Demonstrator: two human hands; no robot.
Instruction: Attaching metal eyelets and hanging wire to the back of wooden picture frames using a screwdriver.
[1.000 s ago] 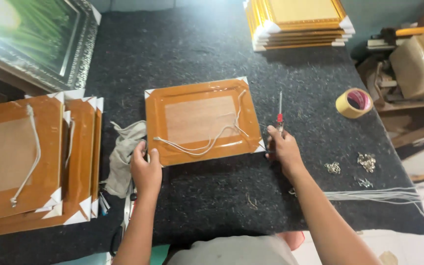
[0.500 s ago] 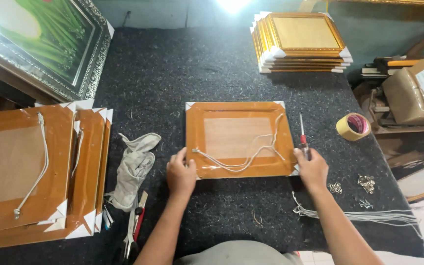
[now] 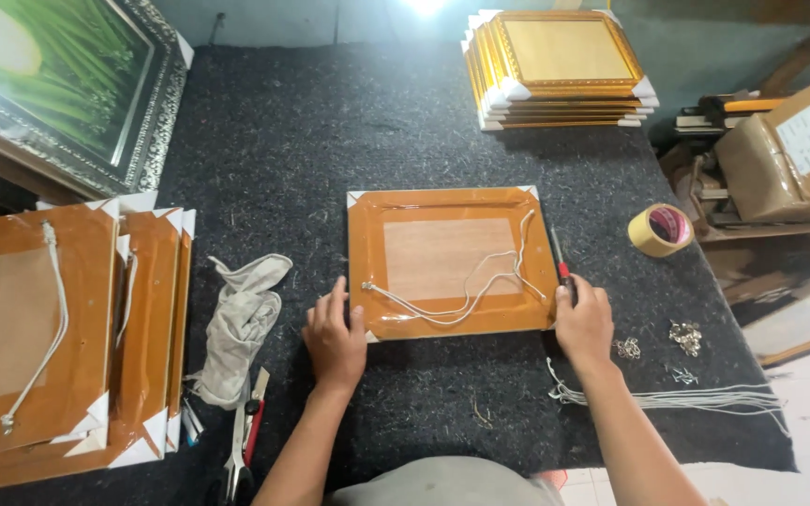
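Observation:
A picture frame [image 3: 451, 260] lies face down on the dark felt table, its back wrapped in orange-brown tape with a white hanging cord [image 3: 466, 295] strung across it. My left hand [image 3: 334, 335] rests on the frame's lower left corner. My right hand [image 3: 584, 322] presses against the lower right corner and holds a thin red-handled screwdriver [image 3: 560, 262] that lies along the frame's right edge.
A stack of face-down frames [image 3: 58, 328] sits at the left, a stack of gold frames [image 3: 562, 66] at the back right. A grey glove [image 3: 241, 323] and pliers [image 3: 243, 440] lie left of my hand. A tape roll [image 3: 660, 230], metal hooks [image 3: 684, 335] and cut cords [image 3: 686, 399] lie at the right.
The view has shifted so the frame now sits nearer the middle. Both hands stay at its lower corners, the screwdriver still in my right hand.

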